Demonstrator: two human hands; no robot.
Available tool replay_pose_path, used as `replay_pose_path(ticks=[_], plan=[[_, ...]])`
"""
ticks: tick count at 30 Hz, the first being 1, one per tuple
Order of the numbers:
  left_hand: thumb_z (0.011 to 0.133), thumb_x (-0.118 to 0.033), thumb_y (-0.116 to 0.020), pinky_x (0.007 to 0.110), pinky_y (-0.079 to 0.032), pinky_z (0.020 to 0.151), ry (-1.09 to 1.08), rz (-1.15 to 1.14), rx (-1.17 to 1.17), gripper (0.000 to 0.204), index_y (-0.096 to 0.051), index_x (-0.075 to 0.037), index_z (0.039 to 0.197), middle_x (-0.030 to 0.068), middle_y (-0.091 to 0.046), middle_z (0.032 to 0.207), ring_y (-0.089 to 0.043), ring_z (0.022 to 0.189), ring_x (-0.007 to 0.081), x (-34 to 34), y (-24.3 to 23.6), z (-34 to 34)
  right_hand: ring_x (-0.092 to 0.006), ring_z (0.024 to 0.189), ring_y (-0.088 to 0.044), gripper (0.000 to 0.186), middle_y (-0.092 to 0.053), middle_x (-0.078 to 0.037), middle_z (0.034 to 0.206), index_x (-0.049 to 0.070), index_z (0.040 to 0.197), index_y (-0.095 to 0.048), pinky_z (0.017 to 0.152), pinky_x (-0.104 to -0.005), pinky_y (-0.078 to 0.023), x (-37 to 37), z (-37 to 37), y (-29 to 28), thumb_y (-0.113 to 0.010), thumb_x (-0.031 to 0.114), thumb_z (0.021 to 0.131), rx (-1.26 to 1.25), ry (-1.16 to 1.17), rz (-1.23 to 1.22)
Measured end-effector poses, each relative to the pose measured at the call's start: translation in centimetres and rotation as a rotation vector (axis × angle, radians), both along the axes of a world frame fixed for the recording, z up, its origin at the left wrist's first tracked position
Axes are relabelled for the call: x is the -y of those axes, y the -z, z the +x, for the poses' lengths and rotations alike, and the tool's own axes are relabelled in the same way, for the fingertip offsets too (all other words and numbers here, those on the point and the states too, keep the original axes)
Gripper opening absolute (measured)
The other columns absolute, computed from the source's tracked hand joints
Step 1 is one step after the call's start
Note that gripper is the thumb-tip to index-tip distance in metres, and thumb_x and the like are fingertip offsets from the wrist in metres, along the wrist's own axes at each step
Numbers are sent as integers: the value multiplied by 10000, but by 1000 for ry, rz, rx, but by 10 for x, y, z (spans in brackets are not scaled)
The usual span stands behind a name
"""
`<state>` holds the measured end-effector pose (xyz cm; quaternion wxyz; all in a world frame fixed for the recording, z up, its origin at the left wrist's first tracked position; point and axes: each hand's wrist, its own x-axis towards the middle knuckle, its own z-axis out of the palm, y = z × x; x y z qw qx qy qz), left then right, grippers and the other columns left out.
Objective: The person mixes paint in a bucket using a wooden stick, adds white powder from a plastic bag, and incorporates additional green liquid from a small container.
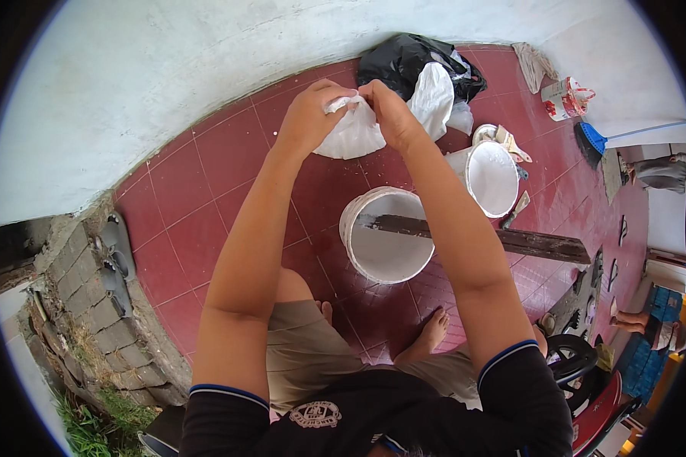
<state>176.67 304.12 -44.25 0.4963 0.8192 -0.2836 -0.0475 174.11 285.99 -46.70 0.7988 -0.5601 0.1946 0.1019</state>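
Both arms reach forward over the red tiled floor. A white plastic bag [351, 139] hangs between my hands, its top edge bunched up. My left hand [309, 116] is closed on the bag's left top edge. The fingers of my right hand [389, 114] pinch the right top edge. What the bag holds, if anything, cannot be made out. Nearer to me stands a white bucket [351, 242] with pale stuff on its inner wall. A dark wooden stick [541, 245] reaches from inside it out to the right, passing under my right forearm.
Right of the bag stands a second white bucket [494, 179], with a paintbrush [513, 145] beside it. Against the wall lie a black plastic bag [392, 65] and another white bag [433, 97]. Farther right are a red-and-white paint can [558, 101] and a blue broom [593, 139].
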Motion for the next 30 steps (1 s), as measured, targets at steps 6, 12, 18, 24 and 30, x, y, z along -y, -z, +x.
replay_pose_path(ticks=[6, 12, 18, 24, 30], plan=[[926, -253, -700, 328, -500, 852, -100, 53, 419, 260, -749, -133, 1152, 61, -640, 1006, -619, 946, 228, 0, 8, -2, -175, 839, -631, 239, -700, -63, 936, 24, 962, -737, 754, -305, -487, 1, 8, -4, -693, 228, 844, -6, 152, -193], [943, -272, -672, 358, -496, 729, -82, 219, 248, 258, -746, -116, 1135, 84, -609, 889, -605, 791, 261, -13, 13, -2, -190, 763, -652, 270, -717, -102, 850, -12, 905, -738, 724, -334, -512, 11, 20, 35, -733, 243, 813, -36, 276, -593], [950, -274, -642, 399, -501, 731, -116, 307, 23, 270, -746, -37, 1027, 113, -660, 890, -632, 763, 321, -41, 34, 0, -215, 917, -643, 325, -713, -123, 995, -37, 1018, -730, 828, -339, -490, 59, 12, 86, -777, 212, 815, -252, 440, -675], [925, -357, -655, 446, -528, 818, -158, 451, -85, 361, -752, -26, 1032, 186, -711, 966, -673, 904, 385, -55, 65, 11, -264, 916, -699, 285, -732, -176, 1018, -19, 945, -734, 797, -406, -526, 56, 13, 91, -724, 241, 828, -320, 605, -780], [930, -266, -647, 382, -530, 776, -163, 205, -281, 301, -738, -37, 1102, 161, -722, 859, -698, 791, 270, -25, 32, 16, -256, 805, -666, 224, -687, -119, 907, 14, 907, -711, 755, -379, -524, 43, 22, 7, -725, 232, 862, 344, 364, -939]])
